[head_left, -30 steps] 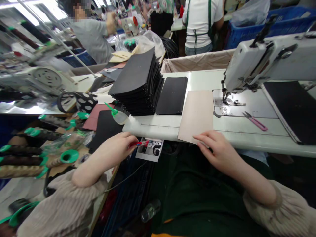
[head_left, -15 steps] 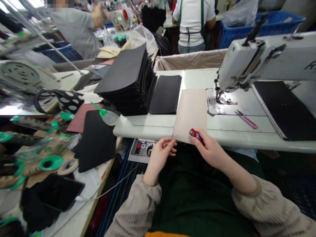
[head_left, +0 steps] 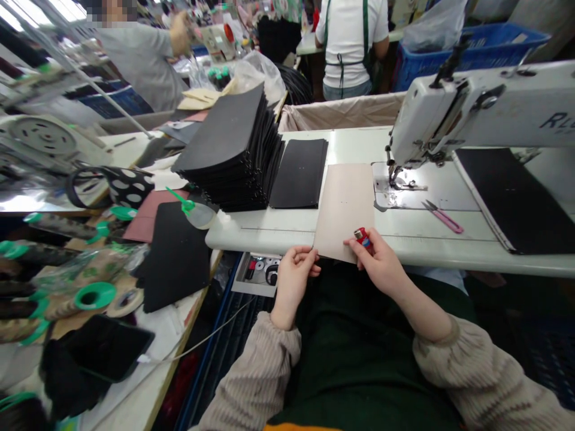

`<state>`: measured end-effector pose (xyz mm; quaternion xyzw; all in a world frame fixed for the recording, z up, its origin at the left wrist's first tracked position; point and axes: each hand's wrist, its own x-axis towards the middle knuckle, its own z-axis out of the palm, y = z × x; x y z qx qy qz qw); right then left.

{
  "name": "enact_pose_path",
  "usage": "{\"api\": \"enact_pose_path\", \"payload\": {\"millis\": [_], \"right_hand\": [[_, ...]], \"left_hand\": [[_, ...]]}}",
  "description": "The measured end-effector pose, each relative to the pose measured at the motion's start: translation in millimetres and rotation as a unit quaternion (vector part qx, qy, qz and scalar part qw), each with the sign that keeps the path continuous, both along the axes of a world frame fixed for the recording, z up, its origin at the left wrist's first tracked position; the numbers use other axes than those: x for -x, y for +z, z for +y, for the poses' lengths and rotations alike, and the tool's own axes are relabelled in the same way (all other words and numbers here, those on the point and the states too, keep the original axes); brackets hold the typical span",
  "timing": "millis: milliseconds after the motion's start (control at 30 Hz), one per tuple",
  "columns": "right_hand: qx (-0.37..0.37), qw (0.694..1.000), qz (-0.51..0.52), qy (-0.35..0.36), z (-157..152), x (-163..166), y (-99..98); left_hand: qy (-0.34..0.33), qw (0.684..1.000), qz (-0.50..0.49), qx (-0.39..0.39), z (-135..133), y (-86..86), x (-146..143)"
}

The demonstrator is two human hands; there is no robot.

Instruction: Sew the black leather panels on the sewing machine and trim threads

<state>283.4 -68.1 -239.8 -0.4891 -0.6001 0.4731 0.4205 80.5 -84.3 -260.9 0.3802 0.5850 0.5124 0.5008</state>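
Observation:
A beige panel (head_left: 345, 200) lies on the white sewing table, its near edge reaching over the table's front edge. My left hand (head_left: 296, 269) is closed at the panel's near left corner, thumb and fingers pinching it. In my right hand (head_left: 380, 263) is a red lighter (head_left: 363, 239), its metal top pointing up and left; this hand is above the panel's near right part, with fingers at its edge. To the left of the panel lie some black panels (head_left: 300, 173), and beyond them a tall stack of black panels (head_left: 224, 134).
A sewing machine (head_left: 422, 114) stands to the right, with pink thread snips (head_left: 444, 216) and more black panels (head_left: 516, 197) beside it. An oil bottle (head_left: 200, 214) is at the table's left end. Below is an open drawer (head_left: 256, 272). Two people work beyond.
The lighter has turned more upright and moved slightly right in my right hand, whose fingers are now at the panel's near edge. My left hand has closed on the corner.

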Motion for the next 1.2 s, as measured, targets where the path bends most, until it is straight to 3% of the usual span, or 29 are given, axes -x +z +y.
{"api": "enact_pose_path", "payload": {"millis": [267, 533, 633, 933, 1200], "right_hand": [[0.033, 0.999, 0.037, 0.008, 0.9, -3.6, -5.0], [0.087, 0.987, 0.120, 0.054, -22.3, 1.5, 13.8], [0.136, 0.978, 0.142, 0.071, -27.2, 6.4, 23.9], [0.172, 0.968, 0.181, 0.038, -24.1, 14.8, 37.1], [0.141, 0.976, 0.161, 0.029, -24.7, 14.3, 41.3]], "left_hand": [[-0.024, 0.997, -0.069, -0.022, 1.1, 5.6, -13.8], [-0.020, 0.991, -0.089, -0.098, -19.4, 34.2, -29.2], [-0.021, 0.990, -0.069, -0.121, -24.1, 42.1, -36.6], [-0.030, 0.985, 0.034, -0.167, -30.1, 48.3, -44.9], [-0.035, 0.975, 0.109, -0.190, -32.8, 52.5, -47.3]]}}
